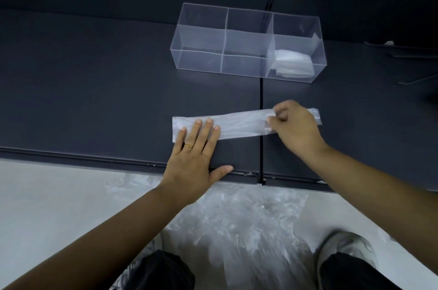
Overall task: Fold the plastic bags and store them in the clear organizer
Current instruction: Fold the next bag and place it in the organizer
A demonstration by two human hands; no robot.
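Item: plastic bag [241, 124], folded into a long strip, lying on the dark shelf [94, 88] near the clear organizer [201, 36]. Your left hand [196, 154]: fingers straight, pressing its left end. Your right hand [296, 126]: fingers curled, pinching its right part.

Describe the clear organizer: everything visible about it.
The clear organizer is a long, see-through box, acrylic by its look, with thin walls and two upright dividers that make three sections side by side. It stands level on the dark surface, toward the back. The right section holds folded whitish plastic bags; the other two look empty. Nothing else touches it.
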